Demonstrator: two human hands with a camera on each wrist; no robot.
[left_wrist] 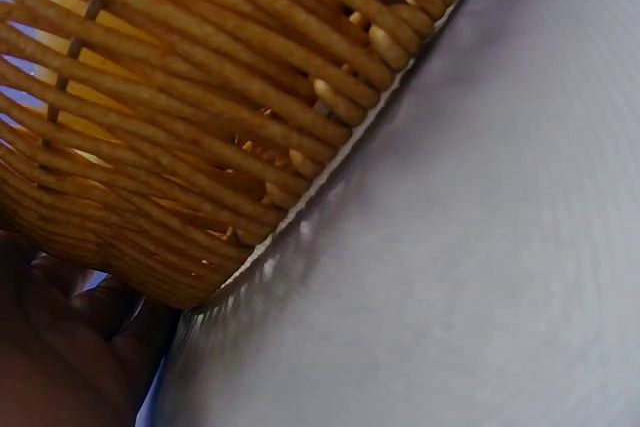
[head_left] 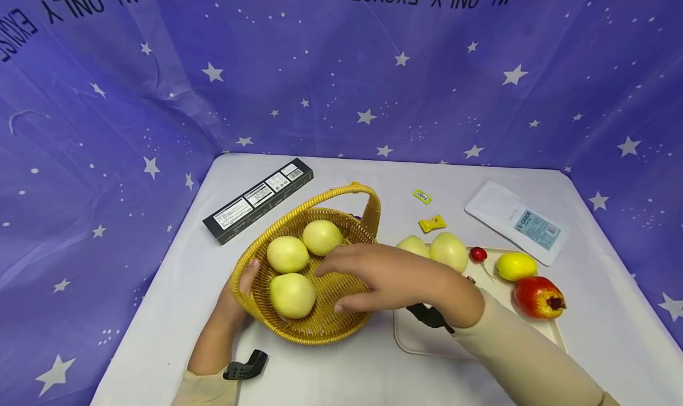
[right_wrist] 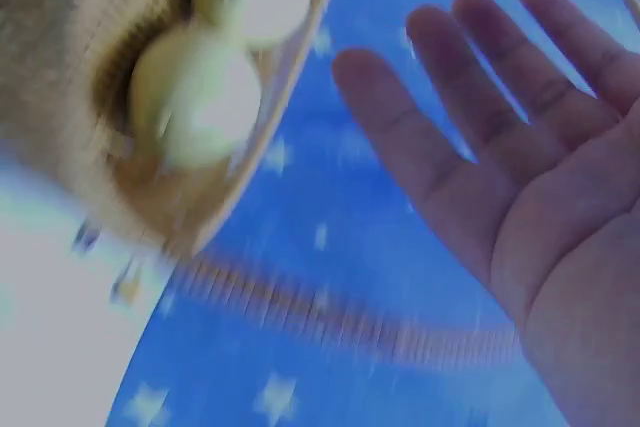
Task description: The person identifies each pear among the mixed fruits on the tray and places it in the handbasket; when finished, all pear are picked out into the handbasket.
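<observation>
A yellow-brown wicker basket [head_left: 331, 335] with an arched handle stands on the white table, several pale yellow-green fruits inside, one of them the front fruit [head_left: 292, 296]. My left hand [head_left: 233, 299] grips the basket's left side, thumb at the rim by the handle's foot. In the left wrist view, its fingers lie against the woven wall [left_wrist: 200, 117]. Over the right part of the basket hovers my right hand [head_left: 368, 275], holding nothing. The right wrist view shows its palm and spread fingers [right_wrist: 470, 97] apart from the fruits [right_wrist: 195, 97].
Right of the basket, a cream tray [head_left: 427, 341] bears two more pale fruits [head_left: 449, 252], a cherry [head_left: 478, 254], a lemon [head_left: 516, 267] and a pomegranate [head_left: 538, 297]. Behind lie a black box [head_left: 258, 200], two yellow wrapped candies [head_left: 432, 223] and a white pouch [head_left: 516, 222].
</observation>
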